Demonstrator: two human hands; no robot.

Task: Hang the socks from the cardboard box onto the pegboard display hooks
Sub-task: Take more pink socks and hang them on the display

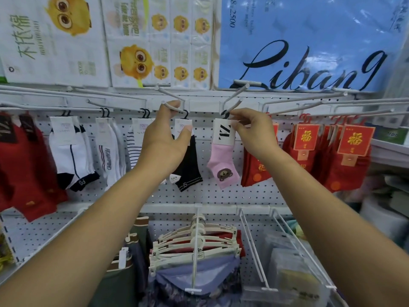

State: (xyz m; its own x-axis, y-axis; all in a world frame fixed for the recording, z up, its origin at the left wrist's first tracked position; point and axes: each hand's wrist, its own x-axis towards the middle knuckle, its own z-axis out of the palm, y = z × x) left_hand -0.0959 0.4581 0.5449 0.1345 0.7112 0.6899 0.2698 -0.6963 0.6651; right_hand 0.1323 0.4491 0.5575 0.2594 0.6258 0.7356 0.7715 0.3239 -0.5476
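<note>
A pink sock pair [222,165] with a bear face and a black-and-white card hangs by its black hanger near a white display hook [234,107]. My right hand [252,131] pinches the top of that card. My left hand [163,138] is raised at the neighbouring white hook [174,107], fingers touching the hook's wire, thumb stretched toward a black sock pair [188,167] hanging there. The white pegboard [199,196] runs behind both. The cardboard box is out of view.
White and striped socks [73,156] hang to the left, red socks [24,169] at far left, and red packs with gold characters [332,156] to the right. Below, a peg holds hangers with underwear [197,251]. Tissue packs [287,41] sit on top.
</note>
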